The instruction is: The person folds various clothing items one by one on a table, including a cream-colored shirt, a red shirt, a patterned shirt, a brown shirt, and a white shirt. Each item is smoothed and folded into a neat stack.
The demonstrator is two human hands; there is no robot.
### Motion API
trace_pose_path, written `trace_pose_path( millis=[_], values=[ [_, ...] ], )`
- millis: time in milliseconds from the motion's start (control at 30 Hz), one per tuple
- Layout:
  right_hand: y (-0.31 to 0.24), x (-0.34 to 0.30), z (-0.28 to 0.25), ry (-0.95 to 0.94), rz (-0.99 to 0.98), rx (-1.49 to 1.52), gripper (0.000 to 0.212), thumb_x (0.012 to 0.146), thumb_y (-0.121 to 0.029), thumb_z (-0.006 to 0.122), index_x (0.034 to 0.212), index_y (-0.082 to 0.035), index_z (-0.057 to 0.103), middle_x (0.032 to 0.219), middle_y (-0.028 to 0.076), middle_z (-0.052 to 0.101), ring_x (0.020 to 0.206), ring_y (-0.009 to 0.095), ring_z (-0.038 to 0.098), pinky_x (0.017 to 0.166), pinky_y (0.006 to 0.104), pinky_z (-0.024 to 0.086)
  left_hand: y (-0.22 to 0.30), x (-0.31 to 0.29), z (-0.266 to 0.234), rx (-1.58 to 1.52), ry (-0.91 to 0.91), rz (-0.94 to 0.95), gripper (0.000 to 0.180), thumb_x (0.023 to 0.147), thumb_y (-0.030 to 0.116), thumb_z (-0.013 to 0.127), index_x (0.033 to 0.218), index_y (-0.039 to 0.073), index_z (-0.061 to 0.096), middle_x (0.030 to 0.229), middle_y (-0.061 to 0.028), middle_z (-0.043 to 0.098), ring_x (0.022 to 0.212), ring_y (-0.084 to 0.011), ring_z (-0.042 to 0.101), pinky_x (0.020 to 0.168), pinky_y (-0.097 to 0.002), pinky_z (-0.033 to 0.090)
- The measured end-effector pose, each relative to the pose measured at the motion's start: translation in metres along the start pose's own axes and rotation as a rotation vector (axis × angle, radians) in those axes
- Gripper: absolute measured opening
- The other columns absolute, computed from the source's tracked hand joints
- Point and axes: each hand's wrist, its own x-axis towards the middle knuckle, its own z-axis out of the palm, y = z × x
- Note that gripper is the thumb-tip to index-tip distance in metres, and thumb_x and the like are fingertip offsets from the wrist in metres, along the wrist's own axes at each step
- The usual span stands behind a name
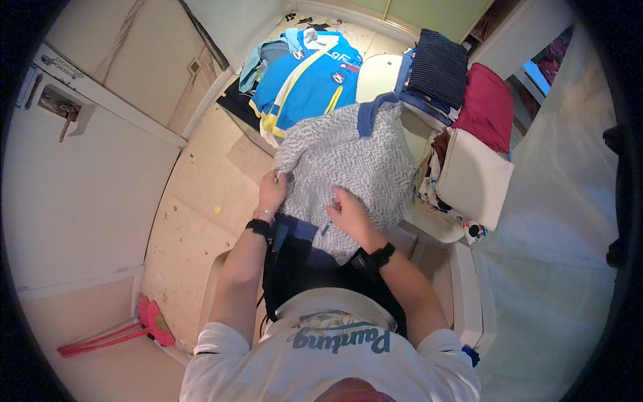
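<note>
A grey-and-white patterned sweater (348, 161) with a navy collar or band lies spread in front of me, its lower part over my lap. My left hand (271, 193) has its fingers closed on the sweater's left edge. Lower on the cloth, right of the middle, my right hand (348, 213) has thumb and fingers drawn together on the fabric, pinching it. Just beyond the sweater lies a bright blue jacket (301, 87) with yellow and white trim.
A pale yellow cap (380, 79) sits by a stack topped with a dark striped folded garment (439, 67). To the right are a dark red folded cloth (483, 107) and a cream folded cloth (474, 175). A red-handled tool (154, 321) lies at the lower left, near a white door (87, 194).
</note>
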Motion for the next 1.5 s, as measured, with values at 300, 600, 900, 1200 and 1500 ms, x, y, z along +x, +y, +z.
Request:
trace_pose_path(
  millis=[300, 600, 900, 1200, 1500],
  values=[
    [-0.030, 0.085, -0.020, 0.030, 0.288, 0.944, 0.054, 0.099, -0.038, 0.051, 0.137, -0.001, 0.039, 0.112, 0.016, 0.063, 0.103, 0.024, 0.063, 0.083, 0.0334, 0.049, 0.073, -0.020, -0.047, -0.229, 0.081, 0.247, 0.022, 0.091, 0.018, 0.056, 0.086, -0.002, 0.049, 0.089, -0.0198, 0.055, 0.082, -0.0293, 0.055, 0.073, -0.0377, 0.046],
    [-0.060, 0.185, -0.069, 0.260, 0.158, 0.920, 0.059, 0.088, -0.008, 0.059, 0.141, -0.006, 0.033, 0.127, 0.012, 0.055, 0.104, 0.020, 0.059, 0.077, 0.0298, 0.049, 0.110, -0.031, -0.056, -0.042, 0.375, 0.539, 0.019, 0.079, 0.010, 0.067, 0.081, 0.000, 0.051, 0.125, -0.0348, 0.042, 0.105, -0.0485, 0.047, 0.092, -0.0481, 0.040],
    [-0.044, 0.201, -0.112, 0.362, 0.037, 0.738, 0.077, 0.092, -0.022, 0.060, 0.152, -0.008, 0.014, 0.144, 0.022, 0.041, 0.125, 0.028, 0.047, 0.094, 0.0373, 0.043, 0.162, -0.040, -0.007, 0.028, -0.226, 0.713, 0.039, 0.078, 0.016, 0.070, 0.111, 0.002, 0.055, 0.120, -0.0271, 0.048, 0.103, -0.0460, 0.052, 0.091, -0.0462, 0.044],
    [0.044, 0.084, -0.033, 0.212, 0.039, 0.431, 0.036, 0.088, -0.016, 0.066, 0.118, 0.001, 0.058, 0.094, 0.010, 0.066, 0.084, 0.016, 0.061, 0.077, 0.0308, 0.049, 0.089, -0.023, -0.007, 0.148, 0.205, 0.266, 0.044, 0.076, 0.014, 0.068, 0.117, 0.004, 0.055, 0.137, -0.0264, 0.041, 0.126, -0.0438, 0.039, 0.103, -0.0452, 0.036],
    [-0.004, 0.016, -0.013, -0.112, 0.107, 0.671, 0.038, 0.093, -0.021, 0.063, 0.124, -0.001, 0.052, 0.100, 0.008, 0.062, 0.086, 0.015, 0.059, 0.076, 0.0298, 0.050, 0.089, -0.029, -0.043, 0.201, 0.009, 0.198, 0.021, 0.088, 0.019, 0.057, 0.103, 0.004, 0.056, 0.072, -0.0240, 0.060, 0.074, -0.0447, 0.062, 0.065, -0.0508, 0.048]
  ],
)
